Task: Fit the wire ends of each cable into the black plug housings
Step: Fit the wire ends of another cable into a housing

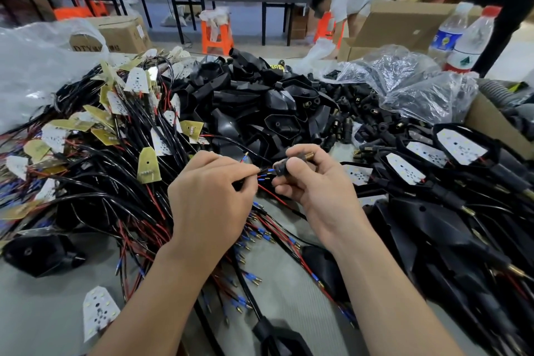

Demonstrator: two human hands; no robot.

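Two hands meet just above the desk (43,312). The left hand (211,196) pinches a set of blue-sleeved wire ends (264,176) between thumb and fingertips. The right hand (315,188) grips a small black plug housing (281,167), its brass thread pointing up and away. The tips sit at the housing's mouth, seemingly not yet seated. Keep the pinch close to the tips so they don't buckle, line them up with the opening, then push straight. One red wire tip (245,156) strays upward and probably wants gathering first
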